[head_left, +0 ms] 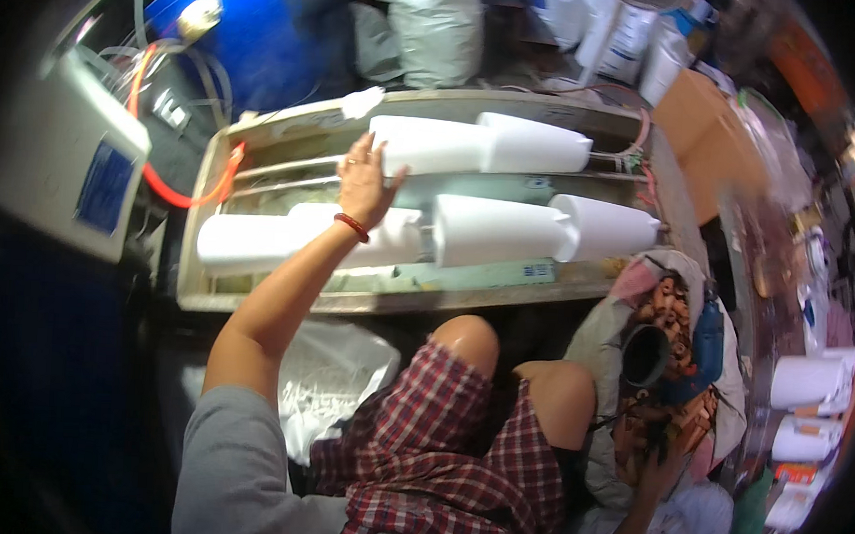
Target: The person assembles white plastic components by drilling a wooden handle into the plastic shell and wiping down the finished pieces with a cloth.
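Note:
My left hand [364,182] reaches over a long shallow trough [348,306], its fingers stretched out and apart. The fingertips are at the left end of a white tapered cylinder [426,148] in the back row, apparently touching it. A second white cylinder [531,144] continues that row to the right. In the front row, several similar white cylinders, among them one near the middle [497,232], lie end to end, partly behind my left forearm. My right hand [663,468] is low at the right, in an opened sack [597,348] of small brown pieces [671,318]; its fingers are hard to make out.
Metal rods [288,168] run lengthwise through the trough. An orange hose [166,190] hooks over its left end, beside a pale machine housing [66,151]. Behind stand a blue drum [256,40] and white sacks [435,30]. A cardboard box [710,137] leans at right; a clear plastic bag [330,368] lies by my knee.

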`<action>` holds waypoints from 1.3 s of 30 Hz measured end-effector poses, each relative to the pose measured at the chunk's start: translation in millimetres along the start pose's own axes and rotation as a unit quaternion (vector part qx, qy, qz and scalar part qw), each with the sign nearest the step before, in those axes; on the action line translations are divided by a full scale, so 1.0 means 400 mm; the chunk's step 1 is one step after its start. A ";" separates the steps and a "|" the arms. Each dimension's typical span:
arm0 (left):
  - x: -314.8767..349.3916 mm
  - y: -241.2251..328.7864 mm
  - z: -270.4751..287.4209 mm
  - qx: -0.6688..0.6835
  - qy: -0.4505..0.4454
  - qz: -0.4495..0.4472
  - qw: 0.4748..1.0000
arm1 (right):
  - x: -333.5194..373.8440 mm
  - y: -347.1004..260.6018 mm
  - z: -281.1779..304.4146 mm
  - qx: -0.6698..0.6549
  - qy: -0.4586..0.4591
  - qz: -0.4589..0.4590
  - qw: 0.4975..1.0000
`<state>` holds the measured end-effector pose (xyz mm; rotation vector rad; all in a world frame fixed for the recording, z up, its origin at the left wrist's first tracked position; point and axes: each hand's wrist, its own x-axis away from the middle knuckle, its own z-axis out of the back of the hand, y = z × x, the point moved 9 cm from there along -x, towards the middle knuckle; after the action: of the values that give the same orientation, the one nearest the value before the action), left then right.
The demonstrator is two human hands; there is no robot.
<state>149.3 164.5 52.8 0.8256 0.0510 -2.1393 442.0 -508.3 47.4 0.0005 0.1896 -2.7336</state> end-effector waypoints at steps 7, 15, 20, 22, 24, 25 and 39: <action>-0.115 0.621 -0.353 -0.029 -0.195 -0.234 0.952 | -0.032 -0.070 0.006 -0.063 0.004 -0.039 0.997; -0.211 0.846 -0.725 -0.251 -0.301 -0.363 0.845 | -0.007 0.021 -0.091 -0.083 -0.031 -0.096 0.991; -0.171 0.807 -0.722 -0.417 -0.281 -0.446 0.740 | 0.012 0.043 -0.112 -0.094 -0.006 -0.100 0.990; -0.157 0.738 -0.739 -0.478 -0.346 -0.440 0.677 | -0.005 0.013 -0.071 -0.104 0.024 -0.065 0.992; -0.116 0.642 -0.731 -0.457 -0.470 -0.406 0.637 | -0.003 0.010 -0.057 -0.105 0.025 -0.064 0.992; -0.136 0.532 -0.733 -0.464 -0.477 -0.352 0.658 | -0.011 -0.001 -0.047 -0.112 0.023 -0.046 0.992; -0.331 0.071 0.115 -0.205 -0.270 -0.055 0.939 | 0.028 0.124 -0.024 -0.898 0.196 -0.159 0.361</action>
<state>203.8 222.6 171.7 -0.0165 0.2531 -2.2764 450.6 -556.7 31.2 0.0063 3.1545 -1.0843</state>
